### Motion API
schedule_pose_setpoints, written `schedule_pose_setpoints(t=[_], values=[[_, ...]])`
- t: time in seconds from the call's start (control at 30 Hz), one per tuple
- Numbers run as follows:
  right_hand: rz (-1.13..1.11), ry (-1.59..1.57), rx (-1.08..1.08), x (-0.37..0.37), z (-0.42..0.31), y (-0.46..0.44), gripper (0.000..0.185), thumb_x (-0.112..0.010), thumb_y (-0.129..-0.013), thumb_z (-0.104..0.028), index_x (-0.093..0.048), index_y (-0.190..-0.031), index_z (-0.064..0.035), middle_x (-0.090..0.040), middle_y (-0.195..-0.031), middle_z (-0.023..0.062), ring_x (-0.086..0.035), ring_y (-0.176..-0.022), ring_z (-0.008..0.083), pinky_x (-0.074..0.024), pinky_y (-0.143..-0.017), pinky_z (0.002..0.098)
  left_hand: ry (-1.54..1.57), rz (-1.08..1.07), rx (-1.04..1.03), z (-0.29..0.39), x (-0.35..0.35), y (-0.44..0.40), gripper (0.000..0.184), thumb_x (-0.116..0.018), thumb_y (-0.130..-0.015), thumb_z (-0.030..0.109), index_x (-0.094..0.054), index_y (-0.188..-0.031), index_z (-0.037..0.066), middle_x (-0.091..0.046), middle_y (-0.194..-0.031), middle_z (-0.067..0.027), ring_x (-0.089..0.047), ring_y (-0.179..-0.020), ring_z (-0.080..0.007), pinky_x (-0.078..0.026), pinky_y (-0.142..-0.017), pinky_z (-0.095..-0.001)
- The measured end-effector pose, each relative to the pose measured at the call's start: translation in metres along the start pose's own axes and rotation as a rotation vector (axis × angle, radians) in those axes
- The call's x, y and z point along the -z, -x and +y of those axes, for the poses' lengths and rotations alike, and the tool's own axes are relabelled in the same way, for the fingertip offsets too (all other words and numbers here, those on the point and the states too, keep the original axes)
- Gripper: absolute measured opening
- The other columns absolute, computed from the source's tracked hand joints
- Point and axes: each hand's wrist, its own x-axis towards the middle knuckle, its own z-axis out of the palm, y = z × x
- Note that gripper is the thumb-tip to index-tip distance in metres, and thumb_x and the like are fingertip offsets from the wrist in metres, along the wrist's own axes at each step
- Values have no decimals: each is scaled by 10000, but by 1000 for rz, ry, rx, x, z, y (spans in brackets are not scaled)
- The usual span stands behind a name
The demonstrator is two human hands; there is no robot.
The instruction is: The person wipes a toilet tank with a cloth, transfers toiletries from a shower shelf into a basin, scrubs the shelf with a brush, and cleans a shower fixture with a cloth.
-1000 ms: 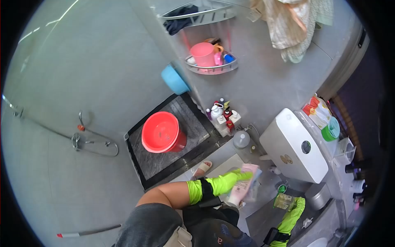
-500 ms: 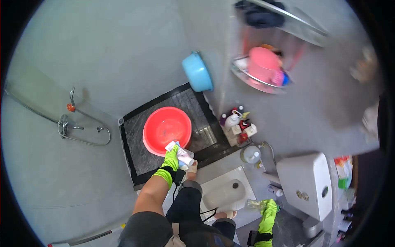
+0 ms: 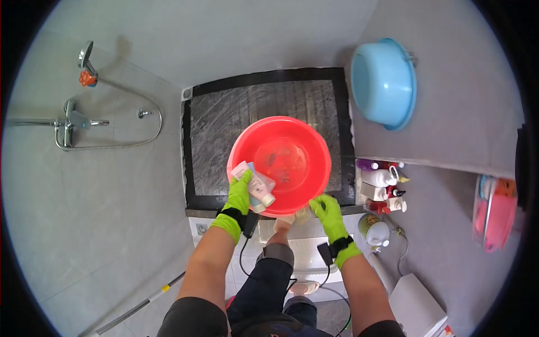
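My left hand (image 3: 239, 194), in a bright green glove, is closed around a pale pink squeeze tube (image 3: 255, 184) and a bluish tube behind it. A clear piece beside them is partly covered. They are over the near left rim of a red basin (image 3: 321, 137), which stands on a dark stone floor panel. My right hand (image 3: 328, 212), gloved the same way, is curled near the basin's lower right rim. Beside its fingers shows a clear, yellowish bottle (image 3: 302, 214), partly hidden and blurred, which it appears to hold.
A light blue basin (image 3: 382, 84) hangs on the right wall. Several pump bottles (image 3: 382, 178) stand in the corner, with a large clear jug (image 3: 373, 229) closer. Shower fittings (image 3: 73, 121) are on the left wall. A squat toilet (image 3: 317, 253) lies below my right arm.
My right hand has come from beside the squat toilet up to the red basin's rim. The view has turned toward the basin. My left hand still holds the tubes.
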Motion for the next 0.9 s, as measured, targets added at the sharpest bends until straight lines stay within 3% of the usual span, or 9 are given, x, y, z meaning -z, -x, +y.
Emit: schedule_pose_setpoints(t=[0.3, 0.4, 0.5, 0.57, 0.63, 0.73, 0.8, 0.83, 0.9], values=[[-102, 417, 138, -41, 29, -76, 171, -693, -787, -8, -720, -954, -30, -632, -946, 146, -632, -819, 311, -512, -736, 381, 3, 86, -23, -74, -34, -46, 305, -655, -896, 50, -568, -1187, 26, -632, -971, -36, -623, -818, -157, -519, -706, -313], [-162, 414, 127, -39, 36, -71, 271, -696, -816, -47, -718, -1086, -55, -641, -1079, 175, -628, -930, 354, -511, -838, 385, -345, 171, 90, -50, -33, -23, 406, -689, -873, 65, -528, -1242, 11, -611, -991, -48, -607, -833, -164, -506, -716, -297], [-13, 452, 184, -37, 13, -61, 334, -683, -849, -87, -677, -1183, -68, -630, -1103, 193, -611, -995, 367, -499, -874, 403, -1397, 330, -610, 7, -12, -4, 764, -836, -727, 353, -477, -1308, 10, -593, -1146, -179, -595, -1023, -334, -496, -849, -463], [16, 490, 169, -33, 5, -53, 382, -673, -871, -146, -634, -1245, -79, -615, -1158, 216, -585, -1066, 388, -487, -913, 425, -1474, 399, -403, 32, -4, 1, 955, -838, -660, 488, -425, -1371, 1, -534, -1280, -248, -519, -1191, -399, -447, -955, -508], [48, 403, 115, -23, 7, -41, 397, -680, -863, -185, -630, -1245, -88, -610, -1175, 230, -571, -1094, 425, -470, -963, 464, -1578, 488, -633, 6, 24, -14, 958, -889, -615, 383, -407, -1353, 7, -534, -1243, -259, -510, -1167, -434, -422, -995, -501], [126, 389, 139, -6, 10, -6, 375, -682, -862, -208, -629, -1207, -69, -625, -1156, 215, -550, -1131, 395, -439, -984, 482, -1226, 245, -521, -9, 45, -29, 893, -878, -607, 151, -360, -1314, -20, -566, -1215, -249, -516, -1203, -432, -439, -1017, -471], [160, 474, 193, 18, 2, 27, 357, -650, -891, -226, -625, -1194, -40, -623, -1163, 206, -546, -1135, 392, -416, -1009, 481, -949, 168, -331, -2, 38, -36, 646, -791, -659, -11, -400, -1173, -10, -589, -1193, -213, -598, -1087, -337, -494, -961, -431], [178, 359, 78, 31, -6, 46, 340, -642, -898, -219, -630, -1191, -45, -628, -1170, 198, -562, -1114, 390, -434, -992, 473, -1024, 102, -61, 13, 38, -38, 750, -721, -746, 53, -290, -1344, -89, -544, -1315, -263, -548, -1225, -340, -428, -1062, -421], [221, 209, -114, 62, -27, 83, 315, -631, -904, -201, -645, -1181, -52, -634, -1171, 185, -587, -1080, 382, -465, -959, 451, -1044, 125, -316, -4, 64, -64, 615, -634, -741, -35, -430, -1321, -14, -667, -1128, -186, -668, -979, -341, -542, -862, -423]])
